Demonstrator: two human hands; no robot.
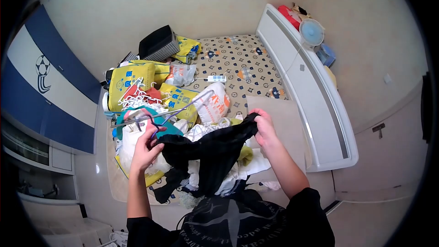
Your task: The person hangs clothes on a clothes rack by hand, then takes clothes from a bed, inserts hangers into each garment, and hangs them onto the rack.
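A black garment [206,148] is stretched between my two hands above a bed, its lower part hanging down in folds. My right hand [265,130] pinches its upper right corner. At the other end, my left hand [145,150] is closed on a purple clothes hanger [183,108], with the garment's left edge at its thumb. The hanger points up and to the right, over the bags. Beneath the garment lie crumpled clothes, among them an olive-green piece [246,155]. White hangers [139,96] are heaped beyond my left hand.
Yellow bags [132,80], a white plastic bag [213,103] and a checked storage box [158,43] stand on the patterned mattress [233,57]. A power strip [216,78] lies among them. The white headboard [306,82] rises at right, with a small fan [312,32]. Blue-and-white cabinets [50,77] line the left.
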